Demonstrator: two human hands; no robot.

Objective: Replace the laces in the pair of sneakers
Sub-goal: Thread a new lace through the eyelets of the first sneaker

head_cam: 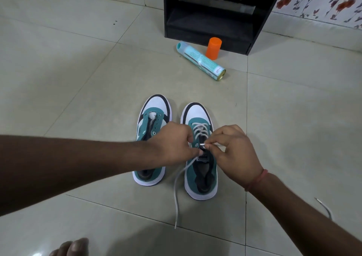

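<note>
left hand (174, 142): reaching across the left sneaker to the right one, fingers curling in at the eyelet row; it seems to be pinching the shoe's edge or the lace there, but i cannot tell which.
right hand (233, 148): pinching the white tip of the lace between thumb and forefinger, just above the tongue label; a reddish thread band (256, 179) is sitting on the wrist.
right sneaker (199, 152): standing upright on the floor, toe pointing away, teal upper with white toe and black trim; the front eyelets are already carrying crossed white lacing.
lace (177, 193): running white from the eyelets by the hands, one free end trailing down over the near side of the shoe and lying on the floor toward the viewer.
left sneaker (151, 138): standing just beside the right one, parallel to it, its eyelets showing bare with the tongue exposed; partly hidden by the left forearm.
second lace (325, 208): a loose pale lace end lying on the floor at the far right, well apart from the shoes.
floor (78, 79): pale glossy tiles with thin joints.
spray can (201, 61): lying on its side beyond the shoes, pale blue.
orange container (213, 48): standing upright just beside the can, in front of a black cabinet (215, 11).
toes (72, 248): showing at the bottom edge.
</note>
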